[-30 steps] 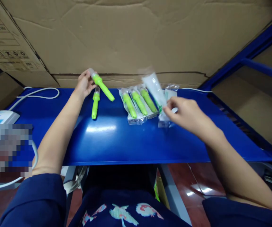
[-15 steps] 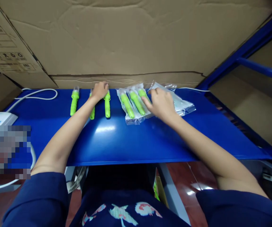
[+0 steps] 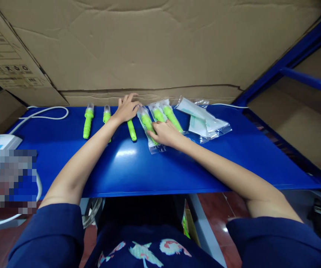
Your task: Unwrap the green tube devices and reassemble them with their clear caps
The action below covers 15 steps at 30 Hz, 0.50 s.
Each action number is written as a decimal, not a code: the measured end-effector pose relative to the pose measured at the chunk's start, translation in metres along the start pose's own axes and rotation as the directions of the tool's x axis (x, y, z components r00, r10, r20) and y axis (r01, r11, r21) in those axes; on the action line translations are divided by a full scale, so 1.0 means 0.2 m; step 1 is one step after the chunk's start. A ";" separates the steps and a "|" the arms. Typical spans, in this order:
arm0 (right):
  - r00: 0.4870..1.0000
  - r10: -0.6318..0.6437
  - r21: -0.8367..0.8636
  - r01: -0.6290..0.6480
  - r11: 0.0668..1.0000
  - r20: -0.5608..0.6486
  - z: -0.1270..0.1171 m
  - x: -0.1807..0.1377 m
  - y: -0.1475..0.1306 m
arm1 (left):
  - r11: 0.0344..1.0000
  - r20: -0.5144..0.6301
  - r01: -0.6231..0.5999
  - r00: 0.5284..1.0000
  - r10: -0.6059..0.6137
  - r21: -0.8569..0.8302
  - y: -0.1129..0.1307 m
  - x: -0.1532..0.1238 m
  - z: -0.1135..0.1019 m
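Observation:
My left hand (image 3: 127,108) is open, fingers spread over the upper end of a loose green stick (image 3: 132,131). Its fingertips reach the clear top of a bagged green stick (image 3: 146,121). On that bagged stick's lower part my right hand (image 3: 166,133) is closed, thumb and fingers at its sides. Two more bagged sticks lie just right of it, a middle one (image 3: 158,114) partly under my right hand and a right one (image 3: 173,118). To the left are a loose stick with a clear cap (image 3: 88,121) and another (image 3: 107,114), partly behind my left forearm.
Flat clear bags with pale inserts (image 3: 205,119) lie at the right on the blue table (image 3: 149,175). A white power strip (image 3: 1,141) and its cable sit at the left. Cardboard (image 3: 149,48) stands along the back, and a blue metal frame (image 3: 308,83) at the right.
My left hand has moved right, and the loose stick under it has shifted and tilted. My right hand has moved left from near the flat bags onto the leftmost bagged stick.

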State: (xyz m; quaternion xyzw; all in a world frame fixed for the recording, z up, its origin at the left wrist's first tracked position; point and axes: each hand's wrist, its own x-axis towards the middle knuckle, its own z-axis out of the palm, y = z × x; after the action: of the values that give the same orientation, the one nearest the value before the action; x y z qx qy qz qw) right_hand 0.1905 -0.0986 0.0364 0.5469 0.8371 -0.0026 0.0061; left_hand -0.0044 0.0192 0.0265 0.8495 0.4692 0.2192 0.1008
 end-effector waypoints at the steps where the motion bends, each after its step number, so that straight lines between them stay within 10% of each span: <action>1: 1.000 -0.009 -0.009 0.009 1.000 0.001 0.00 -0.01 0.00 | 1.000 0.008 0.024 1.000 -0.024 -0.014 -0.01 0.01 0.01; 11: 0.998 -0.045 -0.083 0.042 0.996 -0.043 0.01 -0.13 -0.03 | 0.923 0.164 0.363 0.926 -0.341 -0.127 -0.10 0.18 0.03; 15: 0.995 -0.047 -0.089 0.039 0.995 -0.083 0.04 -0.17 -0.04 | 0.877 0.287 0.353 0.921 -0.264 -0.327 -0.20 0.20 0.00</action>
State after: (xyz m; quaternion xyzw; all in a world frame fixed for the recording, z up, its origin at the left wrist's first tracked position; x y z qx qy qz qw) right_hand 0.1970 -0.1321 0.0285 0.5275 0.8476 0.0569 -0.0059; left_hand -0.0157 0.0737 0.0234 0.7483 0.5338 0.1836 0.3485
